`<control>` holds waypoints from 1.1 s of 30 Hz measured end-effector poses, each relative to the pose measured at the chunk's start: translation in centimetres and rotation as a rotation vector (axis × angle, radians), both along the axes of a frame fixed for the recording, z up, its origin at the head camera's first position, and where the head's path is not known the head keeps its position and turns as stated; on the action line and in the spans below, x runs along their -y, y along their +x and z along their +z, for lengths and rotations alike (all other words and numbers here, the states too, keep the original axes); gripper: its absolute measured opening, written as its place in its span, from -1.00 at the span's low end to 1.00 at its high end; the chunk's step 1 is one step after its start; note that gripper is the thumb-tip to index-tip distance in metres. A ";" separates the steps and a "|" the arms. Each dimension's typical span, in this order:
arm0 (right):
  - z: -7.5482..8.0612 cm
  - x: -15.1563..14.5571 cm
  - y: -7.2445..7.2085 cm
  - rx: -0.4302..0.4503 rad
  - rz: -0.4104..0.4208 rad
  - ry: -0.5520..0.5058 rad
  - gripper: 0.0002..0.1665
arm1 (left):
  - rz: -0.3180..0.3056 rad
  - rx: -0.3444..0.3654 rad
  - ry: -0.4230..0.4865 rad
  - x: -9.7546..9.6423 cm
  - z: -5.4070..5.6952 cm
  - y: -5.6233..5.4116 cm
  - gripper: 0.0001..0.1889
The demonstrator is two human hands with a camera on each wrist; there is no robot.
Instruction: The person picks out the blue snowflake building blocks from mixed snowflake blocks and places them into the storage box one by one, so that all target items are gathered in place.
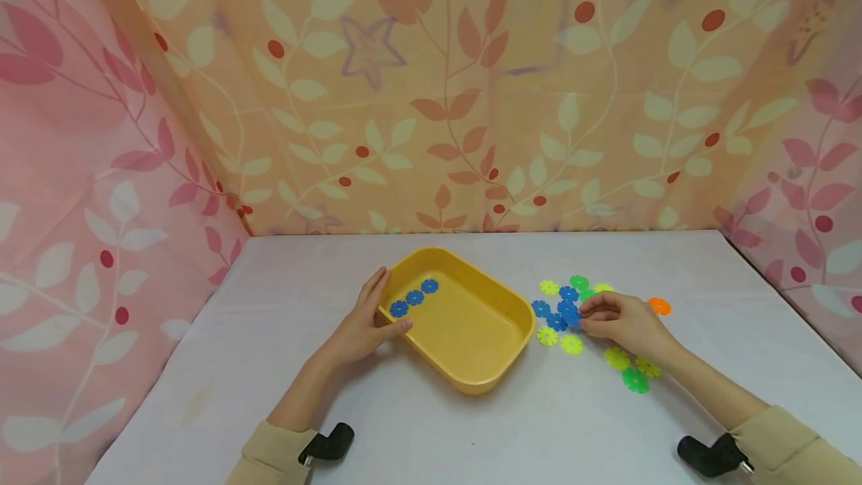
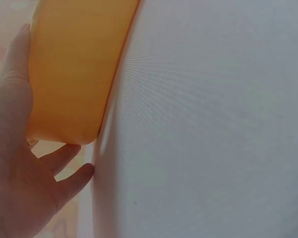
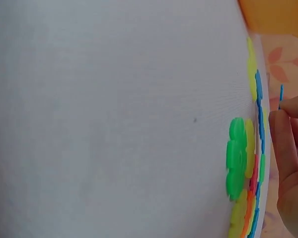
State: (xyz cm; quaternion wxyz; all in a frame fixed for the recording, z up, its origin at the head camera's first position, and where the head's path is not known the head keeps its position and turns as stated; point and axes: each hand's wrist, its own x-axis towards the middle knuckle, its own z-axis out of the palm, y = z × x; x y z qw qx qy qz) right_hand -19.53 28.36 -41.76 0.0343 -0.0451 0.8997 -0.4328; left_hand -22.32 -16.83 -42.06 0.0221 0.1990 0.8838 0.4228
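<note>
My left hand (image 1: 360, 329) grips the left corner of a yellow plastic tray (image 1: 471, 328), thumb over the rim and fingers along the outer wall. Inside the tray, three blue flower-shaped discs (image 1: 414, 297) lie in a slanting row near that corner. To the right of the tray, my right hand (image 1: 626, 326) pinches a blue flower-shaped disc (image 3: 281, 94) between thumb and fingertips, seen edge-on above the table in the right wrist view. Below and beside it lie several more blue discs (image 1: 541, 309), some overlapping.
Around the blue pieces are scattered yellow discs (image 1: 572, 344), green discs (image 1: 635, 380) and an orange disc (image 1: 659, 306). All lie on a white-covered table (image 1: 444, 440). A patterned curtain (image 1: 444, 96) stands behind the table's far edge.
</note>
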 end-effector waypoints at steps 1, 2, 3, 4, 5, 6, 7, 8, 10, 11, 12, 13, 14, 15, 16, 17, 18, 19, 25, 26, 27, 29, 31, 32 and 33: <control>0.1 0.1 0.0 0.000 0.000 -0.013 -0.59 | 0.001 0.002 0.000 0.0 0.0 0.0 0.10; 0.2 0.3 -0.1 -0.002 0.002 -0.026 -0.58 | 0.003 0.006 0.000 0.0 0.0 0.0 0.09; 0.4 0.5 -0.1 -0.007 0.009 -0.036 -0.57 | 0.003 0.008 0.001 0.0 0.0 -0.1 0.10; 0.6 0.7 -0.2 -0.013 0.015 -0.053 -0.56 | 0.004 0.008 0.000 0.0 -0.1 -0.1 0.09; 1.0 1.0 -0.3 -0.017 0.023 -0.070 -0.54 | 0.004 0.008 -0.002 0.0 -0.1 -0.1 0.09; 1.4 1.4 -0.4 -0.018 0.029 -0.089 -0.53 | 0.005 0.009 -0.003 0.1 0.0 -0.1 0.10; 1.8 1.8 -0.6 -0.019 0.044 -0.115 -0.51 | 0.005 0.010 -0.004 0.1 0.0 0.0 0.10; 2.4 2.3 -0.8 -0.014 0.056 -0.139 -0.50 | 0.005 0.011 -0.003 0.1 0.1 0.0 0.10; 3.6 3.5 -1.4 -0.012 0.087 -0.174 -0.49 | 0.005 0.007 -0.004 0.1 0.1 0.0 0.10; 4.3 4.2 -1.8 -0.011 0.103 -0.185 -0.50 | 0.004 0.007 -0.004 0.2 0.1 0.0 0.10; 5.1 5.0 -2.3 -0.010 0.125 -0.198 -0.51 | 0.002 0.004 -0.005 0.2 0.1 0.0 0.10; 5.8 5.9 -2.7 -0.013 0.153 -0.211 -0.53 | 0.001 0.003 -0.006 0.1 0.1 0.0 0.10; 6.5 6.8 -3.2 -0.016 0.180 -0.219 -0.55 | 0.001 0.001 -0.008 0.1 0.0 0.0 0.10; 7.2 7.8 -3.6 -0.023 0.212 -0.220 -0.57 | -0.001 -0.003 -0.012 0.1 0.0 -0.1 0.10; 7.8 8.8 -4.1 -0.024 0.243 -0.224 -0.59 | -0.003 -0.004 -0.014 0.1 0.0 -0.1 0.11; 8.4 9.9 -4.6 -0.024 0.281 -0.230 -0.61 | -0.008 -0.011 -0.017 0.0 -0.1 -0.1 0.12; 8.8 10.9 -5.0 -0.026 0.324 -0.233 -0.63 | -0.014 -0.017 -0.018 -0.1 -0.1 -0.1 0.12; 9.1 12.1 -5.5 -0.026 0.368 -0.232 -0.65 | -0.014 -0.022 -0.022 0.0 -0.1 -0.1 0.13; 9.0 17.9 -8.7 -0.001 0.639 -0.195 -0.76 | -0.008 -0.027 -0.033 0.0 -0.2 -0.1 0.16; 8.8 18.7 -9.2 0.001 0.673 -0.177 -0.77 | -0.006 -0.020 -0.035 0.0 -0.2 -0.1 0.16; 8.5 19.3 -9.6 0.010 0.702 -0.160 -0.78 | -0.008 -0.016 -0.032 0.0 -0.1 -0.1 0.15; 7.9 20.4 -10.3 0.023 0.745 -0.116 -0.79 | -0.010 -0.005 -0.035 0.0 -0.1 -0.1 0.15; 7.3 21.2 -10.8 0.040 0.779 -0.066 -0.78 | -0.014 -0.002 -0.034 0.0 0.0 -0.1 0.14; 6.9 21.5 -11.0 0.053 0.799 -0.047 -0.78 | -0.015 -0.003 -0.034 0.1 0.0 0.0 0.14; 6.6 21.7 -11.2 0.068 0.820 -0.031 -0.78 | -0.017 -0.004 -0.033 0.1 0.1 0.0 0.14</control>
